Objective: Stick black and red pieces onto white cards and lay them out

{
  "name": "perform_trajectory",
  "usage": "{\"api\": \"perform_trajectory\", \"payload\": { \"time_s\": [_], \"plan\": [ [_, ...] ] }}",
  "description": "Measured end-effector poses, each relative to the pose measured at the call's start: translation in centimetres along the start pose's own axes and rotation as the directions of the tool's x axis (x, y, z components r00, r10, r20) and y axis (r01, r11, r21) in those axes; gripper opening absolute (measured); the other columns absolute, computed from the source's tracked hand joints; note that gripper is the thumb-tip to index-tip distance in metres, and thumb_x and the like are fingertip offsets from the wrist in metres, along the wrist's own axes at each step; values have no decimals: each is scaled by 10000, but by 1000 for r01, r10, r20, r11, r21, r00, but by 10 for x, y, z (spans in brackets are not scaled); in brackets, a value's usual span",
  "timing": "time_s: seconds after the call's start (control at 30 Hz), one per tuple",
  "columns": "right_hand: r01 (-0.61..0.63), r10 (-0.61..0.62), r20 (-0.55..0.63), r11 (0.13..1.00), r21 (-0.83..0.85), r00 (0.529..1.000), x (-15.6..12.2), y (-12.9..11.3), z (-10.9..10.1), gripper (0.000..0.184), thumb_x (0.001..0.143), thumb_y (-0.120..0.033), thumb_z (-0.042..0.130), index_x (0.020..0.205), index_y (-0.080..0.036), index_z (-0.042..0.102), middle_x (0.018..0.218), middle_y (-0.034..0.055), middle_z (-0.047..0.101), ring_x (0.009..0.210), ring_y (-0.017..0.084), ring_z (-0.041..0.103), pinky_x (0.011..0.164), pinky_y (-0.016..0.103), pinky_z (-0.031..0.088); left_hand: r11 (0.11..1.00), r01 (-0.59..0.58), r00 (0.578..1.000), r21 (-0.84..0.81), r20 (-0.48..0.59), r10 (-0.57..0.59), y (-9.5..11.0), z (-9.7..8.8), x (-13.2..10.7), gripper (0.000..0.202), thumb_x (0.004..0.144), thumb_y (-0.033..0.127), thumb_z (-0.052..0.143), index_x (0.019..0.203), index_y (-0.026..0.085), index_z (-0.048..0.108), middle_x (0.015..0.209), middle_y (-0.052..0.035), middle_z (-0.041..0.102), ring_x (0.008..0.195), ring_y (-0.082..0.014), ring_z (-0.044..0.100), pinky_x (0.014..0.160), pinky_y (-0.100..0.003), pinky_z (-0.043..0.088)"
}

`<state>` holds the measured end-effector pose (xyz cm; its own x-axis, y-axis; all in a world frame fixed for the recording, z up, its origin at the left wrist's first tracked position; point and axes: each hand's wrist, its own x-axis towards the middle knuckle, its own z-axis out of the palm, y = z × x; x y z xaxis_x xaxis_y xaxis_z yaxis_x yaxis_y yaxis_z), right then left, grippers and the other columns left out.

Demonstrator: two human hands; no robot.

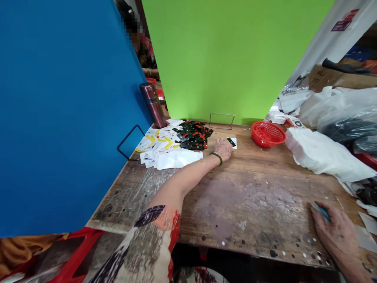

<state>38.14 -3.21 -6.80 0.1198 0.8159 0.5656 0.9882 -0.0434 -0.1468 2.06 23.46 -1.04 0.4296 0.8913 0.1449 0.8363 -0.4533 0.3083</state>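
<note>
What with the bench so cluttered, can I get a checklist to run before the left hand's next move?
1. Left hand at the small card: ok.
2. Card pinched in its grip: cannot tell.
3. Table bare around that card: ok.
4. Right hand holds the blue object: ok.
5. Red basket apart from the card: ok.

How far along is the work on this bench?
Done: no finished batch shows. In hand: left hand touches one small card beside the dark pile; right hand holds a small blue item. Left: dark pile and white-yellow cards lie heaped, apparently unprocessed.
</note>
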Motion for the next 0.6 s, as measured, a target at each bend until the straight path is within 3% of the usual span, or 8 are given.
{"api": "perform_trajectory", "payload": {
  "time_s": [0.1,0.2,0.3,0.43,0.6],
  "plan": [
    [7,-7,-4,1000,1,1000,0,-1,0,413,891,-495,457,1049,-172,660,964,175,715,953,378,683,887,504,540,997,72,995,-29,-61,-74,-13,-13,6,256,944,264,546,1045,162,758,1114,-149,692,1070,-304,551,956,-429,360],
    [-28,29,15,1000,-11,999,1,-4,-3,420,903,-509,446,1052,-180,661,962,166,711,939,368,680,878,494,540,980,201,966,2,-164,-198,-46,-33,16,335,956,205,483,1177,73,697,1302,-242,586,1199,-356,471,996,-476,329],
    [-79,78,25,997,7,997,1,-7,-6,430,905,-538,439,1046,-195,656,958,150,709,931,351,680,878,483,538,953,301,940,47,-186,-287,-79,-45,24,374,918,336,621,1178,77,694,1349,-242,550,1267,-373,407,1051,-483,290],
    [-137,133,71,990,45,988,1,-6,-8,444,903,-583,443,1026,-209,648,978,139,714,923,333,675,866,470,534,957,272,957,102,-132,-258,-101,-41,25,323,907,303,628,1150,110,716,1318,-211,586,1273,-356,395,1063,-470,279],
    [-148,149,56,989,-16,987,-2,-3,-7,467,902,-604,434,1021,-210,654,933,131,710,908,328,666,867,465,530,964,208,976,164,-103,-193,-106,-37,20,291,891,194,554,1111,123,732,1280,-189,611,1262,-338,420,1046,-461,306]
  ]
}}
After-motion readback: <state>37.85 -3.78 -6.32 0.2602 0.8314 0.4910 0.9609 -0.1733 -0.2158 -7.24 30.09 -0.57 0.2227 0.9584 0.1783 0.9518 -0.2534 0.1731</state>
